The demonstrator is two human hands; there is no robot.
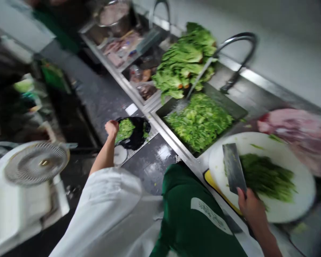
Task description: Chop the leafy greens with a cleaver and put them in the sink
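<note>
My right hand (253, 208) grips a cleaver (234, 167), its broad blade lying over the left part of a round white cutting board (276, 212). Beside the blade is a pile of leafy greens (270, 176) on the board. My left hand (111, 127) is stretched out over the floor side, fingers curled closed. It is at the edge of a black bag (137, 137) with pale green scraps (125, 129) in it. Whatever those fingers hold, if anything, is hidden.
Water runs from a curved faucet (246, 35) into a sink (173, 144) full of cut greens (200, 119). Whole lettuce heads (187, 60) lie behind it. Raw meat (296, 128) is beside the board. A white machine with a round grate (37, 162) stands left.
</note>
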